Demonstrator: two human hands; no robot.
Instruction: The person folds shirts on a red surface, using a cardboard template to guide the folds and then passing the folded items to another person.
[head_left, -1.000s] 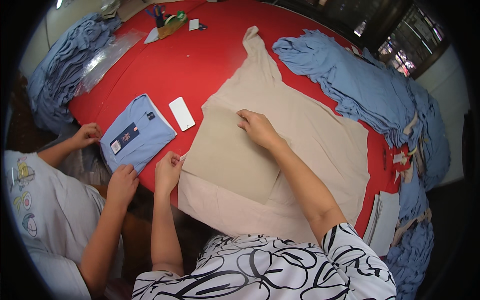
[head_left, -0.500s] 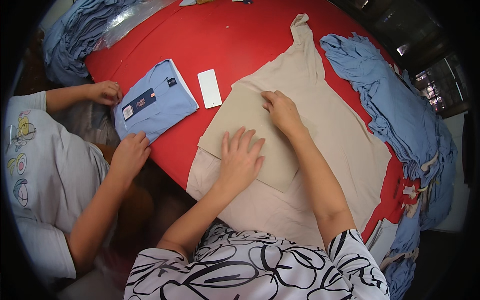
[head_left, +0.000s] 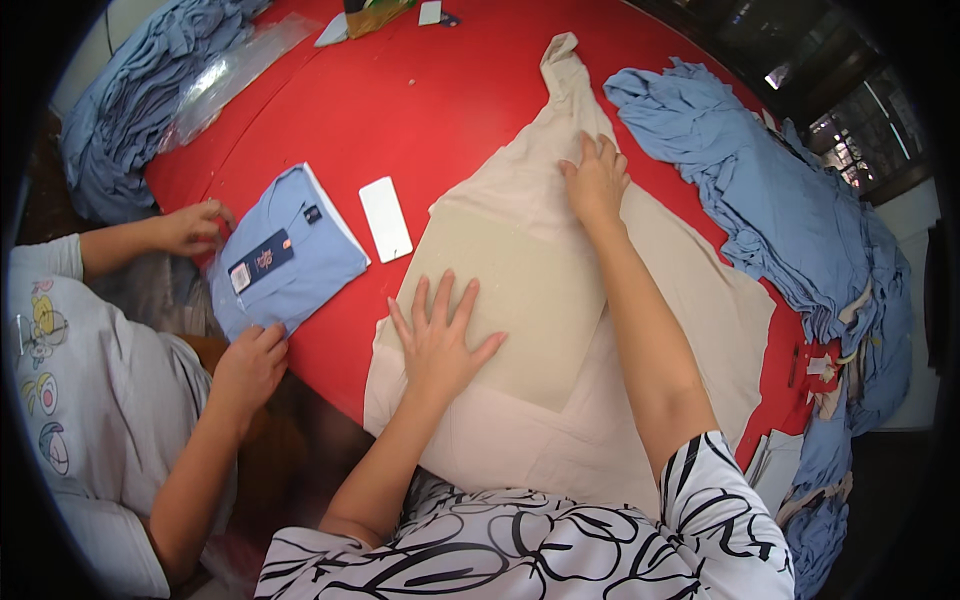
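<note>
A beige shirt (head_left: 690, 310) lies spread out in front of me, one sleeve stretched toward the far side. On top of it rests a flat greenish-beige folding board (head_left: 540, 310). My left hand (head_left: 438, 340) presses flat on the board's left part, fingers spread. Beyond the board's far right corner, my right hand (head_left: 598, 185) touches the shirt near the base of that sleeve. Its fingers are a little bent and apart, with no fabric visibly pinched.
At left a co-worker's hands (head_left: 250, 365) touch a folded blue shirt (head_left: 290, 255) with a dark tag. A white card (head_left: 385, 218) lies beside it on the red table (head_left: 460, 110). Blue garments are piled at right (head_left: 750, 180) and far left (head_left: 150, 100), near clear plastic (head_left: 235, 85).
My right hand has left the board and moved away from me onto the shirt by the sleeve. My left hand has shifted left on the board, fingers spreading wider. The view has shifted slightly.
</note>
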